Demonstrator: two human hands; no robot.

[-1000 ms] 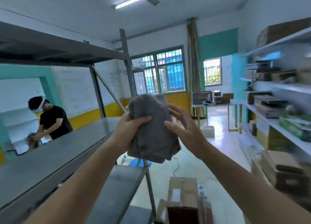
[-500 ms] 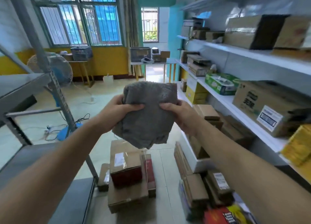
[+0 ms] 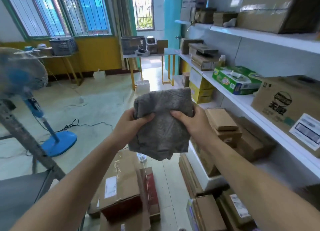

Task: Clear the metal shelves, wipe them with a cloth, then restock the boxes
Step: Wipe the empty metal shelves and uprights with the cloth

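Gripping grey fuzzy folded cloth [image 3: 161,126] midair: left hand [image 3: 129,125], right hand [image 3: 192,121], thumbs pinching front.

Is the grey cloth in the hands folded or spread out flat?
Folded. The grey cloth is doubled into a thick bundle with a rolled fold along its top. The left hand and right hand grip it.
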